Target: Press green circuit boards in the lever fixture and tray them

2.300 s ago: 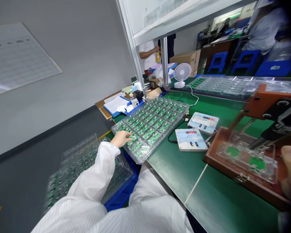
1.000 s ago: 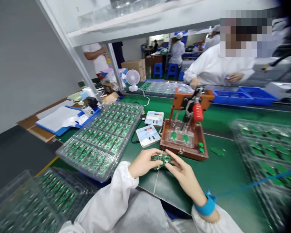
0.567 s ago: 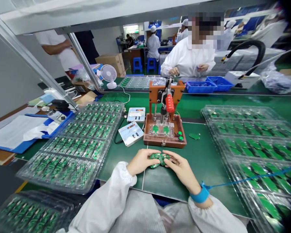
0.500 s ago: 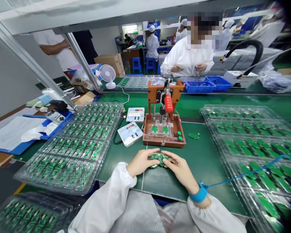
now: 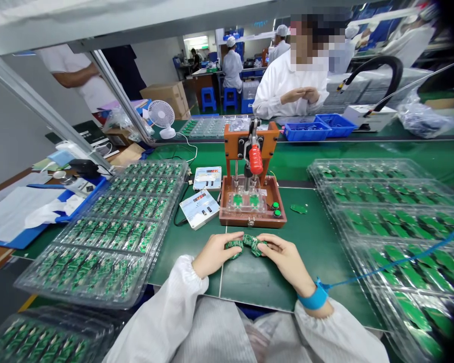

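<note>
Both hands meet over the green mat near the bench's front edge. My left hand [image 5: 213, 253] is closed on one end of a small green circuit board panel [image 5: 245, 244], and my right hand [image 5: 283, 257] grips the other end. The panel bends upward in the middle between them. A blue wrist strap [image 5: 313, 298] with a blue cord sits on my right wrist. Just beyond the hands stands an orange-brown test fixture [image 5: 251, 201] with a red-handled lever [image 5: 256, 159]; two green boards lie under its clear cover.
A clear tray of green boards [image 5: 117, 227] lies left, more trays [image 5: 393, 222] right. Two white meter boxes [image 5: 199, 207] sit beside the fixture; a loose green board [image 5: 298, 208] lies right of it. A person in white works across the bench near blue bins [image 5: 306, 131].
My left hand left the left tray and joined my right hand on a board panel at the bench front. The view swung right. The panel now bends between both hands.
</note>
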